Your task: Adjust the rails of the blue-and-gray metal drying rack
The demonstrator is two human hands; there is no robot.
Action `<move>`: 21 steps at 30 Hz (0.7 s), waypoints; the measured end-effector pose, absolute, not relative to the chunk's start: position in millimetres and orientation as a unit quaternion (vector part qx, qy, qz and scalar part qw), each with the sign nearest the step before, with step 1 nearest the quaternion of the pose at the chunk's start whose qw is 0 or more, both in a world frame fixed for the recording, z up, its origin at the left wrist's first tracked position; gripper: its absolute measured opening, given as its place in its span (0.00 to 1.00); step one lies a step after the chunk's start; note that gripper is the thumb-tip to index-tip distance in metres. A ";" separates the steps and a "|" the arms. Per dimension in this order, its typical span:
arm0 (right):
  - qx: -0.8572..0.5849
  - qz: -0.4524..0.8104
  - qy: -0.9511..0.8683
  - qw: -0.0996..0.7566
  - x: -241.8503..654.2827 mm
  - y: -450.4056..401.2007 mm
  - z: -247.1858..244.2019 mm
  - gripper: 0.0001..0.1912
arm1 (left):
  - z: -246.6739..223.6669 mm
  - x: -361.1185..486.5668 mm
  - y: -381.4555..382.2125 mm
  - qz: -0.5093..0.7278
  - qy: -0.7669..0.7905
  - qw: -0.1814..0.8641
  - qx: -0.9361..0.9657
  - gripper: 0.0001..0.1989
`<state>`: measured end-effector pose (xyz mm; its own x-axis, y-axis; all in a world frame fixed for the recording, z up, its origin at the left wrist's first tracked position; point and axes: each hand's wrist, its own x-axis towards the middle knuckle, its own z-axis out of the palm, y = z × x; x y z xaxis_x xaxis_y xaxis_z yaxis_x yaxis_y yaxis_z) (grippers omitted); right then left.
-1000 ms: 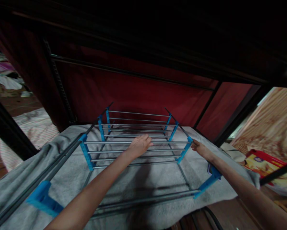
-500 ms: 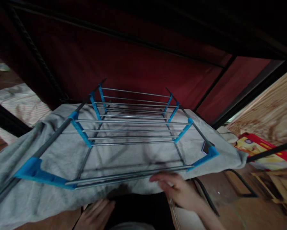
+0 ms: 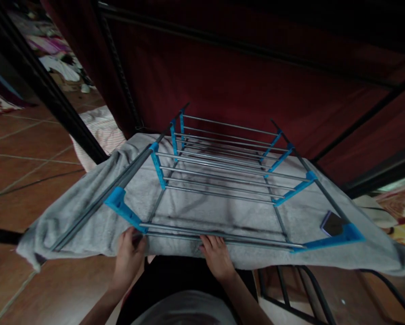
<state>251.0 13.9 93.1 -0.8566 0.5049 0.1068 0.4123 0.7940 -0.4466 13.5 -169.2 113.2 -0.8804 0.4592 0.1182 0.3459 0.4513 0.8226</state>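
A shoe rack (image 3: pixel 222 196) of grey metal tubes and blue plastic side brackets lies on a grey blanket (image 3: pixel 195 212). Its nearest tier faces me. My left hand (image 3: pixel 129 253) is at the lower end of the near-left blue bracket (image 3: pixel 126 214), its thumb and fingers curled around that corner; the fingertips are partly hidden. Over the near metal rods (image 3: pixel 256 240), left of their middle, my right hand (image 3: pixel 217 257) has its fingers hooked with the thumb below. Long grey tubes (image 3: pixel 134 174) run along the rack's left side.
A dark flat phone-like object (image 3: pixel 332 223) lies by the near-right bracket. Dark red cloth (image 3: pixel 222 81) hangs behind, within a black frame (image 3: pixel 53 85). Tiled floor (image 3: pixel 29 180) and a striped cloth (image 3: pixel 102 126) show at left. Black metal bars (image 3: pixel 290 289) stand below right.
The view has swung left, so the rack sits farther right. My left hand has come up to the near-left bracket corner. My right hand has moved left along the near rods and closed over them.
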 end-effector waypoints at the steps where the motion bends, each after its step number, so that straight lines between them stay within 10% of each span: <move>1: -0.251 0.206 -0.940 0.110 248.3 15.9 92.2 0.24 | 113.5 8.8 -166.9 0.454 0.851 0.075 0.254 0.20; 21: -0.235 0.084 -0.940 0.230 247.1 23.5 81.0 0.12 | 94.8 -19.6 -163.1 0.456 0.831 0.070 0.311 0.18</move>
